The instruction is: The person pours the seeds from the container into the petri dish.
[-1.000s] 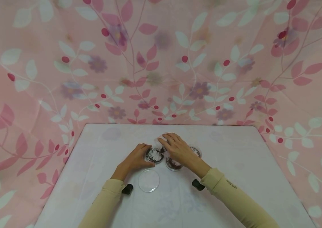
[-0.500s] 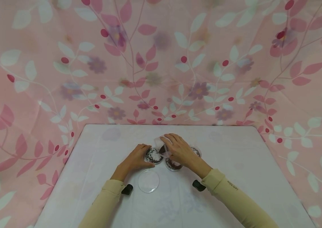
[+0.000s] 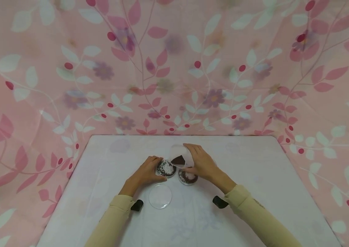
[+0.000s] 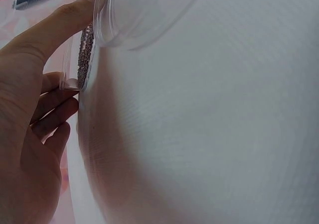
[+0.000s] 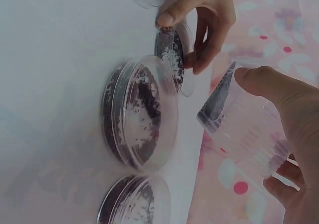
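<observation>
My left hand (image 3: 145,170) grips an uncovered petri dish (image 3: 166,168) by its sides, thumb at the near rim and fingers around the far side. Dark granules topped with white bits fill this dish, as the right wrist view also shows. Just right of and above it, my right hand (image 3: 204,164) holds a clear plastic cup (image 5: 254,124), tilted with its mouth toward the dish. A wedge of dark granules (image 5: 218,103) lies along the cup's wall. In the left wrist view, the left thumb (image 4: 75,22) presses the dish's edge.
A clear petri dish lid (image 3: 160,196) lies on the white table nearer the body. Right of the held dish sits a covered petri dish (image 5: 142,115) with similar contents; another dish (image 5: 134,204) is beside it, mostly hidden by my right hand in the head view.
The right hand has drawn the cup slightly right, off the dish, and turned it so more of its dark contents show. The left hand and its dish stay in place.
</observation>
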`<control>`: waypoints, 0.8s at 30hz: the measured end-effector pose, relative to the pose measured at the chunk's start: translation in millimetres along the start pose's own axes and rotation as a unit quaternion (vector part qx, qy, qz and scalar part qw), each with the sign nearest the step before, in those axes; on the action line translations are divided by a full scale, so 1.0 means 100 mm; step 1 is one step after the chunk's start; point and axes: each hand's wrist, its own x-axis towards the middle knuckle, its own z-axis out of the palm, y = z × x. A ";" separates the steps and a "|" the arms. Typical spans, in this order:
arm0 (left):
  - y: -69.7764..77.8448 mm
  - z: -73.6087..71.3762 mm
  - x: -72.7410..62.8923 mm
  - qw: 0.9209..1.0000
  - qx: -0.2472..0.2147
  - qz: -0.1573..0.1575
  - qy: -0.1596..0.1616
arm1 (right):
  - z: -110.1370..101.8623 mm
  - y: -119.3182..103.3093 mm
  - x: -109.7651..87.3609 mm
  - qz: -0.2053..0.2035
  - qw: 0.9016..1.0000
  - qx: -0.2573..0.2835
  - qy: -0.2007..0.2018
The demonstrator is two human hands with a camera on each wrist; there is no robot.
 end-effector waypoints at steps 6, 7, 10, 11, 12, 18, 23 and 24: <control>0.03 -0.02 -0.01 1.000 -0.001 0.000 0.001 | -0.05 0.15 -0.17 0.051 0.997 0.055 0.029; 0.03 -0.02 -0.01 1.000 0.000 -0.002 -0.001 | -0.06 0.18 -0.20 0.061 0.995 0.066 0.032; 0.04 -0.02 -0.01 1.000 0.000 -0.004 -0.004 | -0.11 0.27 -0.31 0.092 0.990 0.100 0.036; 0.04 -0.02 -0.01 1.000 0.001 -0.004 -0.004 | -0.13 0.30 -0.35 0.104 0.988 0.110 0.037; 0.04 -0.02 -0.01 1.000 0.000 -0.004 -0.004 | -0.14 0.33 -0.39 0.116 0.985 0.119 0.039; 0.03 -0.01 0.00 1.000 0.002 -0.008 -0.008 | -0.19 0.52 -0.68 0.141 0.971 0.180 0.072; 0.03 0.00 0.00 1.000 -0.001 -0.012 -0.009 | -0.18 0.67 -0.93 0.147 0.959 0.218 0.109; 0.03 0.00 0.00 1.000 -0.001 -0.014 -0.010 | -0.17 0.70 -0.98 0.152 0.957 0.221 0.113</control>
